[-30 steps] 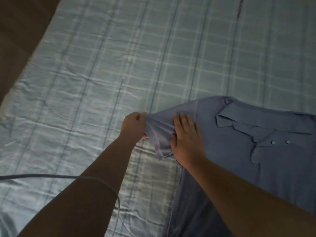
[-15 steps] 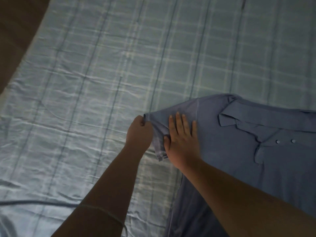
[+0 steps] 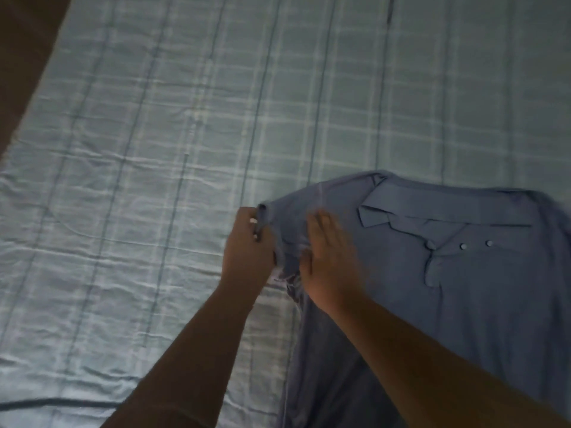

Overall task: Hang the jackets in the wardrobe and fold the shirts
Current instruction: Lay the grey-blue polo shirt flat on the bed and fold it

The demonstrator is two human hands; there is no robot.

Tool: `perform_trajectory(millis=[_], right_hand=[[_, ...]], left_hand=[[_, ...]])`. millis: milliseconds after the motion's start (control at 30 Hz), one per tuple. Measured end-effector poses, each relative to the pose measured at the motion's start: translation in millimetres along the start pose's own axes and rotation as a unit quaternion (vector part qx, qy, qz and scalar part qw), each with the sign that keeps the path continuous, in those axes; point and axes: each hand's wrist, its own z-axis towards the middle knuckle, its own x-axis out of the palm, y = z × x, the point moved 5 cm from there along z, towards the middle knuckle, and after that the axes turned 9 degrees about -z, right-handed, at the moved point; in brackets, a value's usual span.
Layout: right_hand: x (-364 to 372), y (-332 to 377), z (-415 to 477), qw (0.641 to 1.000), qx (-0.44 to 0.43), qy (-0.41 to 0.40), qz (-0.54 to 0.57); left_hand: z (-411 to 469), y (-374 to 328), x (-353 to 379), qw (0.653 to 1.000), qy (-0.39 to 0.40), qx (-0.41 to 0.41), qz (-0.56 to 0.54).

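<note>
A blue polo shirt [image 3: 482, 291] lies face up on the bed at the lower right, its collar and two buttons showing. My left hand [image 3: 248, 251] pinches the end of the shirt's left sleeve [image 3: 285, 230] at its cuff. My right hand [image 3: 330, 261] lies flat with straight fingers on the sleeve near the shoulder, pressing the cloth down. The shirt's lower part runs out of view under my right forearm.
A pale blue checked bedsheet [image 3: 216, 125], somewhat wrinkled, covers the bed. The bed's edge and a dark floor [image 3: 21, 50] show at the upper left. A thin dark cable [image 3: 55, 403] crosses the sheet at the lower left.
My left hand has shifted slightly right along the sleeve end, still pinching it. My right hand stays flat on the sleeve, now blurred by motion. The view has shifted a little.
</note>
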Motion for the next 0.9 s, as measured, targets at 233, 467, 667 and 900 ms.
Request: perform_trajectory(millis=[233, 467, 667, 900], right_hand=[[-27, -85, -24, 0.997, 0.071, 0.029, -0.003], [-37, -125, -37, 0.995, 0.062, 0.081, -0.007], [-26, -97, -30, 0.994, -0.061, 0.072, -0.055], [-7, -103, -27, 0.975, -0.066, 0.145, -0.156]], left_hand=[[-58, -33, 101, 0.990, 0.126, -0.007, 0.058], [-104, -26, 130, 0.949, 0.230, 0.085, 0.199], [-114, 14, 101, 0.888, 0.169, 0.206, 0.375], [-121, 67, 90, 0.839, 0.237, 0.235, 0.429]])
